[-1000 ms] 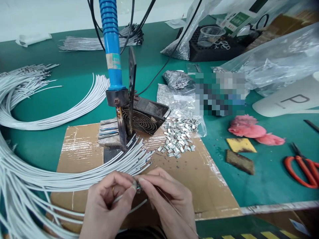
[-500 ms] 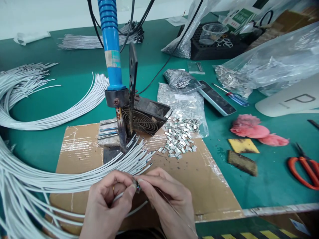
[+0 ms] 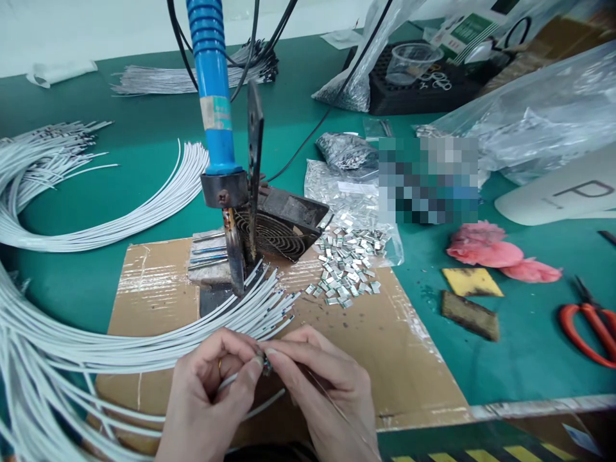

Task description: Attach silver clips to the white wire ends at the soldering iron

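Note:
Low in the middle of the view, my left hand [image 3: 206,391] pinches a white cable [image 3: 228,382] close to its end. A tiny piece with bits of colour [image 3: 266,366] shows at the fingertips; its kind is hard to make out. My right hand [image 3: 332,391] is closed, its thumb and fingertips meeting the left ones there. A thin wire [image 3: 332,401] runs from its fingers down across the palm. Just beyond both hands lies a bundle of white cables [image 3: 144,346], its ends fanned below a blue-handled soldering iron [image 3: 212,115] held upright in a clamp.
Cardboard [image 3: 385,359] covers the green table [image 3: 529,359] under my hands. Small metal connectors [image 3: 346,269] lie piled beside a dark fan [image 3: 289,224]. Further right are a yellow sponge [image 3: 471,282], a brown sponge [image 3: 470,314] and red-handled scissors [image 3: 590,327]. A blurred patch hides one area.
Both hands keep the same grip and have barely moved. The view has shifted very slightly, and a blurred patch now covers the phone and screwdriver.

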The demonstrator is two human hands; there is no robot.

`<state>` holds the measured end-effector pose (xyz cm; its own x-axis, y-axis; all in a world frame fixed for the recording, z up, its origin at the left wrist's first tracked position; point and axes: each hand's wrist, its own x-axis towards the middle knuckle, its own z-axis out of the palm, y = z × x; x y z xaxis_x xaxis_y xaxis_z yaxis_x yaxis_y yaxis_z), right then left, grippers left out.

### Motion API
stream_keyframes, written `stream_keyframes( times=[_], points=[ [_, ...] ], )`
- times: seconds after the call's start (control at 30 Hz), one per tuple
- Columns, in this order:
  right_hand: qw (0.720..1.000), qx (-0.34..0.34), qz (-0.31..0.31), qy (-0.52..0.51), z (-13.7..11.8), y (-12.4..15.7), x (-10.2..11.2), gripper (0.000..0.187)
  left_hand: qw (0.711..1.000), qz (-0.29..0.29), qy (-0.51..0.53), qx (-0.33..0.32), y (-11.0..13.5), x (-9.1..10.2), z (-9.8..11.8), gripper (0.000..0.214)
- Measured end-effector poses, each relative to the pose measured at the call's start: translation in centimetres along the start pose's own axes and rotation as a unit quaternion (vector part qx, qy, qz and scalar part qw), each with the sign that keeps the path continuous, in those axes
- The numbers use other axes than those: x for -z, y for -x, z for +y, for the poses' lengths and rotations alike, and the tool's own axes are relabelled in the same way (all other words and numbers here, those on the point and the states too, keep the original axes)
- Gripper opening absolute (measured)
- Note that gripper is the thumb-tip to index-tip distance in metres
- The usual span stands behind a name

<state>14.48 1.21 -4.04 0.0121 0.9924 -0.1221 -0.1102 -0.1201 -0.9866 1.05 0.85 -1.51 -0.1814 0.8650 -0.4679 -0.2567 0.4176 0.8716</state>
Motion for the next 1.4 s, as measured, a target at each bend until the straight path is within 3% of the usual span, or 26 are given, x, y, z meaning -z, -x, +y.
stream_keyframes(
  times=[0.63,0.77,0.83,0.93,1.03,1.1,1.23,1.4],
  points=[
    [1.000,0.016,-0.001,0.003,0.5,0.1,0.0,0.025,1.000,0.008,-0.025,-0.007,0.0,-0.1,0.2,0.016],
    [0.998,0.041,0.026,0.044,0.6,0.4,-0.1,0.022,0.999,0.014,-0.034,-0.013,-0.2,-0.4,0.4,0.014],
    [0.995,0.048,0.040,0.077,0.5,0.6,0.0,0.032,0.999,0.026,-0.039,-0.018,-0.4,-0.5,0.5,0.014],
    [0.992,0.008,0.058,0.113,0.3,0.8,0.1,0.039,0.997,0.046,-0.054,-0.027,-0.8,-0.5,0.5,0.014],
    [0.989,-0.024,0.076,0.122,0.2,0.6,0.5,0.024,0.994,0.060,-0.077,-0.045,-1.1,-0.4,0.5,0.012],
    [0.988,0.012,0.061,0.140,0.2,0.3,1.0,0.015,0.992,0.066,-0.089,-0.060,-1.3,-0.3,0.5,0.012],
    [0.977,0.109,-0.015,0.181,-0.1,-0.8,1.5,0.029,0.990,0.071,-0.094,-0.083,-1.7,-0.3,0.7,0.012],
    [0.980,0.127,0.030,0.152,-0.9,-1.2,0.3,0.021,0.987,0.090,-0.095,-0.090,-1.9,-0.4,1.0,0.014]
  ],
)
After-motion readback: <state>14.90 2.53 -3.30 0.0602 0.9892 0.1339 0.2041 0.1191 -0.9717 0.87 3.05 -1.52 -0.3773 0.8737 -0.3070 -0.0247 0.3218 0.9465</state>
